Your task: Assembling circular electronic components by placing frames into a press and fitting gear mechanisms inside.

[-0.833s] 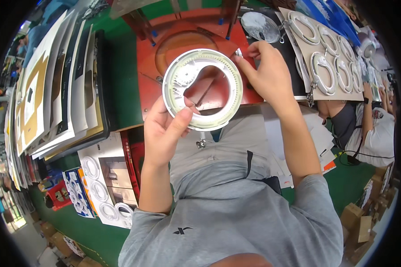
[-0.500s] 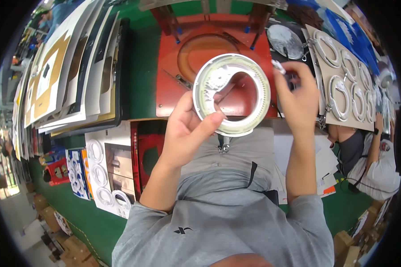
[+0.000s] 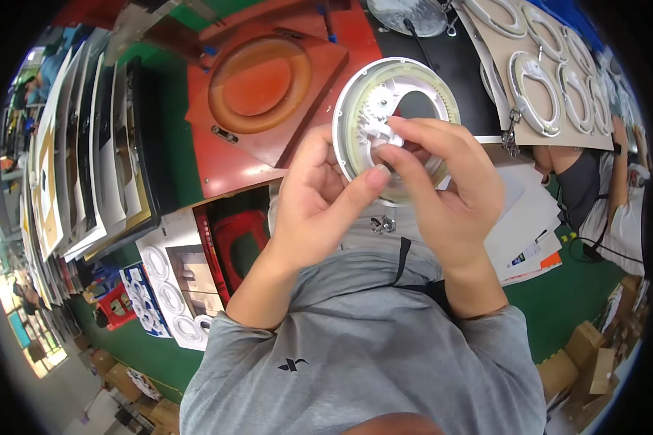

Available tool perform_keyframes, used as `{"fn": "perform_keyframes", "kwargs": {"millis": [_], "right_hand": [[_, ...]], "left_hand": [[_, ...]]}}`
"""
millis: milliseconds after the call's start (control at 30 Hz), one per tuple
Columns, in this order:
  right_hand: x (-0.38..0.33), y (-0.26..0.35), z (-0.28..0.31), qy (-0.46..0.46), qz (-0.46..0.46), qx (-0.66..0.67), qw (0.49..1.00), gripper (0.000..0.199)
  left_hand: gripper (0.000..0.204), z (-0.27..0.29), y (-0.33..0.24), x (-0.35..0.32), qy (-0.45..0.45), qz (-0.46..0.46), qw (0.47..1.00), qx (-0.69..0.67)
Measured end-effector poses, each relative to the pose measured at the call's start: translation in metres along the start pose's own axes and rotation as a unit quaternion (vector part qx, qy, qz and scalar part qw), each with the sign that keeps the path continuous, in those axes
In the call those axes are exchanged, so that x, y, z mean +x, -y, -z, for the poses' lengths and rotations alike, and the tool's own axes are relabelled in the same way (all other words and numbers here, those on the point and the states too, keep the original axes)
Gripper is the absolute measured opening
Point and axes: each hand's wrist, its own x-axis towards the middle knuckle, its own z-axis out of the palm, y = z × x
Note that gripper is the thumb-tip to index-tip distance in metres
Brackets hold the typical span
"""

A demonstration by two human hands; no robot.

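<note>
A white ring-shaped plastic housing point(image 3: 415, 76), with a pale translucent toothed band around its inside and small white gears on its left part, is held up in front of me. My left hand point(image 3: 308, 203) grips the ring's lower left edge, thumb across the front and fingers behind. Between thumb and fingertips, my right hand point(image 3: 457, 185) pinches a small white plastic piece point(image 3: 386, 133) against the ring's inner left side, just below the gear point(image 3: 379, 101). My fingers cover part of that piece, so its full shape is hidden.
Behind the ring lies a red fixture plate point(image 3: 261, 148) with a round groove. At the right, a cardboard sheet point(image 3: 497, 69) bears several white rings beside a round metal-grey dish point(image 3: 410, 14). Upright boards point(image 3: 98, 159) stand at the left. A co-worker's arm point(image 3: 619, 174) shows at far right.
My right hand has come from the right with the small white piece and now meets the ring. The ring has tilted slightly, and the whole view has turned to the right.
</note>
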Motion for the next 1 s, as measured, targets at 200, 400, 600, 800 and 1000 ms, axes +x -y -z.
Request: {"fn": "perform_keyframes", "kwargs": {"millis": [200, 400, 600, 800, 1000], "right_hand": [[-0.002, -0.007, 0.001, -0.04, 0.055, -0.03, 0.997, 0.031], [-0.006, -0.013, -0.002, -0.053, 0.06, -0.056, 0.995, 0.033], [-0.01, -0.015, -0.001, -0.027, 0.05, -0.066, 0.996, 0.036], [-0.008, -0.014, 0.008, 0.056, 0.05, -0.081, 0.994, 0.039], [-0.018, -0.018, 0.037, -0.093, 0.063, -0.164, 0.98, 0.034]], "left_hand": [[0.04, -0.006, 0.009, 0.002, 0.012, 0.001, 1.0, 0.006], [0.039, -0.011, 0.008, 0.003, 0.02, 0.006, 1.0, -0.006], [0.038, -0.009, 0.004, 0.0, 0.014, 0.013, 1.0, 0.003], [0.038, -0.003, 0.008, -0.002, 0.005, 0.016, 1.0, -0.009], [0.035, -0.003, 0.004, -0.003, 0.043, 0.022, 0.999, -0.011]]}}
